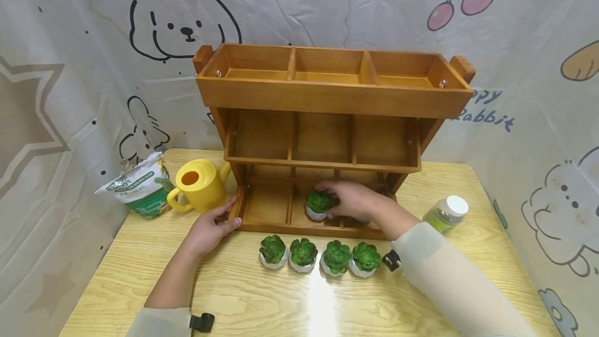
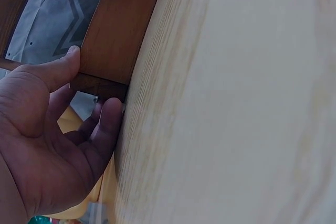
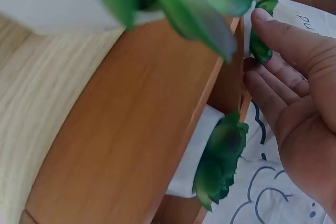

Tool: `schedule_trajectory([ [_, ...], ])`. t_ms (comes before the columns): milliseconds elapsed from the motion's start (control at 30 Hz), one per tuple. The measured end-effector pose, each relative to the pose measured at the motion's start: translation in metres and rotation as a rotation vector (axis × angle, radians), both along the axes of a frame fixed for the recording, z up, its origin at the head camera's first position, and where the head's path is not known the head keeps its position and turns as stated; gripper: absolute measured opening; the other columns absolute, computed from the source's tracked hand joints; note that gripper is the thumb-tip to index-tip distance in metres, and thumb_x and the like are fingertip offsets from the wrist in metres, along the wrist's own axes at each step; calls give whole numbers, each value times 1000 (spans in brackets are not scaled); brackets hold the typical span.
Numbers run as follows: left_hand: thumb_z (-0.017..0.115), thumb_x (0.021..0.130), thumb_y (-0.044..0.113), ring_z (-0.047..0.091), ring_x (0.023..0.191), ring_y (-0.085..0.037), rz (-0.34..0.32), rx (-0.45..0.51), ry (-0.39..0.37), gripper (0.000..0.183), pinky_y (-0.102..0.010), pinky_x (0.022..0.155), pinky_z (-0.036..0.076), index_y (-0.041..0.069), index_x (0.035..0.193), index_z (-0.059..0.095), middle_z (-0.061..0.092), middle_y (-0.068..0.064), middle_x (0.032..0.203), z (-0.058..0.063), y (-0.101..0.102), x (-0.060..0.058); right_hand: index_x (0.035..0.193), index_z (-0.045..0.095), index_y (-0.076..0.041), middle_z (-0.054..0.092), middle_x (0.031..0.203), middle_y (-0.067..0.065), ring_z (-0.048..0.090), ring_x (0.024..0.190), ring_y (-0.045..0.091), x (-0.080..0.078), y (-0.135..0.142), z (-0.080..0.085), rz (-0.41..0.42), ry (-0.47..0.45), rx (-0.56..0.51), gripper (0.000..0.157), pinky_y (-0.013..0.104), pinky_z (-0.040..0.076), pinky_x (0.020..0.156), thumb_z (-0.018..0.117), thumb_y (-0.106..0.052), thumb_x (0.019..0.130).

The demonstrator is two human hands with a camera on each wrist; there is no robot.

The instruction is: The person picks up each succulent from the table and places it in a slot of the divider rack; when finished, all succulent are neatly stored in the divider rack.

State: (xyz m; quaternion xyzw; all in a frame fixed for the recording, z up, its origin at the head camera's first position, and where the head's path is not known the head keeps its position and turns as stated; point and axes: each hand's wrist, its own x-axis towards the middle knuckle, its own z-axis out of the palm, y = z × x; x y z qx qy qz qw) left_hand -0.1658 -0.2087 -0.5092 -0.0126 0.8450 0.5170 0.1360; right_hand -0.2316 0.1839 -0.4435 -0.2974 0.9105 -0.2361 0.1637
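From where I sit, the step in hand looks like setting a plant (image 1: 319,203) in the middle compartment of the bottom tray (image 1: 265,207). The plant is upright there, leaves up; I cannot tell whether its pot rests fully on the floor. To do this well, I'd keep the pot level, let its base meet the wood before easing the grip, and hold by the pot rather than the leaves, which could tip it. The middle tray (image 1: 323,138) overhangs the far part, so I'd draw back low and toward the near side, minding the second plant (image 3: 223,156) in the right compartment, just under the wrist.

As for the hands, the right hand (image 1: 351,199) is narrow, thumb and fingers closed about the plant from its right side. I cannot see exactly how much lies on leaf and how much on pot. The left hand (image 1: 210,230) grips the left end of the bottom tray, thumb on the near board and fingers curled behind; I'd use it to steady the rack. Near the front board, four plants (image 1: 303,254) stand in a row on the table (image 1: 267,303).
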Motion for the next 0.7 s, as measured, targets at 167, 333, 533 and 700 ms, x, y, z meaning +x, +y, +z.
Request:
schedule_trajectory([
  [167, 76, 96, 36, 51, 125, -33, 7, 23, -6, 71, -35, 76, 61, 27, 159, 45, 48, -24, 149, 2, 1, 1, 149, 53, -8, 61, 143, 8, 60, 128, 29, 4, 8, 3, -44, -52, -49, 71, 45, 48, 108, 86, -12, 86],
  [333, 76, 96, 36, 51, 123, -32, 10, 34, -3, 71, -34, 75, 61, 27, 159, 45, 49, -24, 147, 1, 1, 1, 149, 52, -6, 62, 141, 10, 63, 124, 30, 11, 16, 6, -65, -50, -83, 70, 45, 51, 106, 85, -12, 87],
  [533, 76, 96, 36, 53, 120, -32, 5, 31, 1, 71, -35, 74, 61, 26, 159, 45, 49, -24, 146, 1, 1, 2, 150, 53, -8, 60, 144, 10, 64, 123, 30, 19, 31, 6, -103, -79, -163, 70, 44, 53, 103, 85, -17, 88],
  [700, 76, 97, 35, 54, 115, -31, 3, 33, 5, 71, -34, 73, 61, 25, 159, 45, 49, -24, 147, 1, 1, 2, 149, 52, -5, 60, 143, 15, 64, 122, 30, 25, 41, 6, -116, -91, -221, 70, 43, 54, 103, 85, -15, 88],
])
